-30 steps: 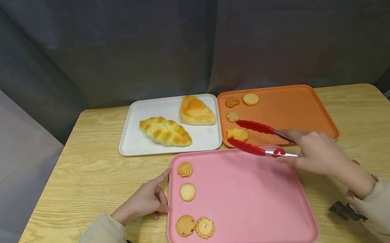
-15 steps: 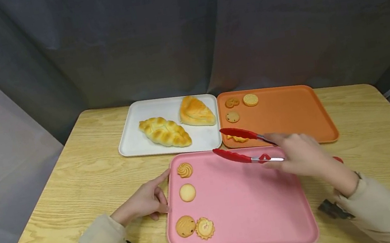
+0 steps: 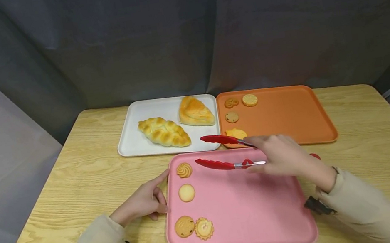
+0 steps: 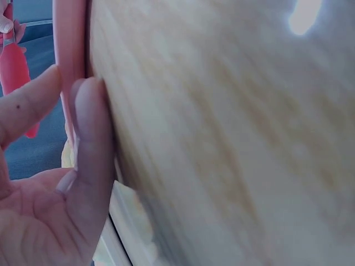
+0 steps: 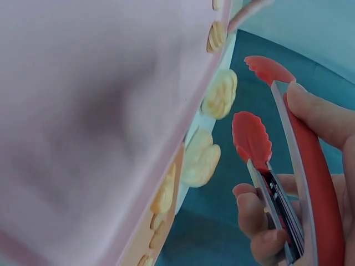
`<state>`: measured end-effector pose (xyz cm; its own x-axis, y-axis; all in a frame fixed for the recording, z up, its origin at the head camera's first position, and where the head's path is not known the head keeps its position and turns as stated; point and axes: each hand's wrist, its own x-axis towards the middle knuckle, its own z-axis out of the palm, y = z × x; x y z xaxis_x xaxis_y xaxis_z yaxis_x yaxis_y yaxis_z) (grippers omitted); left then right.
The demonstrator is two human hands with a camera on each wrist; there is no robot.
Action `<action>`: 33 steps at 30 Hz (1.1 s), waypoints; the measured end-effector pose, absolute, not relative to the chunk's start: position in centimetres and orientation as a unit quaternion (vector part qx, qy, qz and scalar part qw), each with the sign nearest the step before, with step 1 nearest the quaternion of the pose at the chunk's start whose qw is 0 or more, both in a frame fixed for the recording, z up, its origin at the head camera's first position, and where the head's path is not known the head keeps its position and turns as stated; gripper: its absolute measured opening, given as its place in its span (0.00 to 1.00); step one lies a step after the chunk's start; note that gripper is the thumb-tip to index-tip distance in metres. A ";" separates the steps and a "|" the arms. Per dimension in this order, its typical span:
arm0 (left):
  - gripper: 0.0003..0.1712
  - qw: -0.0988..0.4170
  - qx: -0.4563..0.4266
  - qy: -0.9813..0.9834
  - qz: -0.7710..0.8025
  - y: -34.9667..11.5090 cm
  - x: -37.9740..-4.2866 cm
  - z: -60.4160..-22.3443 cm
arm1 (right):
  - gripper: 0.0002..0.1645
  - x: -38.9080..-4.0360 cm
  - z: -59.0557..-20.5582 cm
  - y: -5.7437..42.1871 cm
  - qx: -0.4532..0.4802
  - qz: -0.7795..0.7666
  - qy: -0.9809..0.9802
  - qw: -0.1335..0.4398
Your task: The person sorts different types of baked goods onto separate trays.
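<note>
My left hand (image 3: 145, 200) holds the left rim of a pink tray (image 3: 258, 213), its thumb and index finger at the edge. On that tray lie a swirl cookie (image 3: 184, 170), a plain round cookie (image 3: 186, 193), a larger round cookie (image 3: 184, 226) and a tart-like cookie (image 3: 204, 228). My right hand (image 3: 279, 155) grips red-tipped tongs (image 5: 319, 194) above the tray's upper part. The tongs' arms are spread, nothing between them, their tips pointing left toward the swirl cookie.
Behind stands a white tray (image 3: 128, 142) bearing a braided bread (image 3: 164, 132) and a triangular pastry (image 3: 195, 111). Beside it, an orange tray (image 3: 284, 112) carries several cookies, among them a fish-shaped one (image 3: 236, 133). A dark curtain (image 3: 145, 40) hangs behind the wooden table (image 3: 81, 168).
My right hand has moved left with the spread tongs, from over the orange tray's fish-shaped cookie to above the pink tray. My left hand stays at the rim.
</note>
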<state>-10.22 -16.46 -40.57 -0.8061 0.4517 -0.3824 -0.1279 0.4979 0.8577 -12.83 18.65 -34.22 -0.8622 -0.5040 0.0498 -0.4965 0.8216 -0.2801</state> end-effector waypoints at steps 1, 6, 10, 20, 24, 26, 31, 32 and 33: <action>0.55 0.295 0.099 0.813 0.491 -16.5 -10.2 -40.6 | 0.43 -12.9 -34.3 18.5 -0.268 -0.141 0.953 0.011; 0.55 0.296 0.102 0.814 0.490 -16.4 -10.3 -40.6 | 0.42 -13.0 -34.6 17.7 -0.281 -0.141 0.949 0.013; 0.56 0.296 0.103 0.813 0.490 -16.5 -10.3 -40.6 | 0.41 -13.2 -34.7 17.2 -0.294 -0.153 0.943 0.015; 0.55 0.297 0.104 0.812 0.492 -16.6 -10.3 -40.6 | 0.41 -13.9 -35.5 15.4 -0.306 -0.163 0.936 0.063; 0.55 0.296 0.105 0.814 0.489 -16.5 -10.3 -40.6 | 0.42 -14.2 -36.0 14.8 -0.314 -0.160 0.933 0.073; 0.55 0.295 0.105 0.815 0.487 -16.5 -10.3 -40.6 | 0.42 -14.3 -36.2 14.5 -0.319 -0.161 0.931 0.072; 0.55 0.293 0.105 0.819 0.482 -16.5 -10.3 -40.6 | 0.44 -14.4 -36.8 14.0 -0.330 -0.165 0.927 0.071; 0.55 0.294 0.105 0.819 0.481 -16.5 -10.3 -40.6 | 0.44 -14.5 -36.8 14.0 -0.331 -0.163 0.927 0.071; 0.55 0.294 0.104 0.819 0.481 -16.4 -10.3 -40.6 | 0.45 -14.5 -36.8 13.9 -0.331 -0.163 0.927 0.073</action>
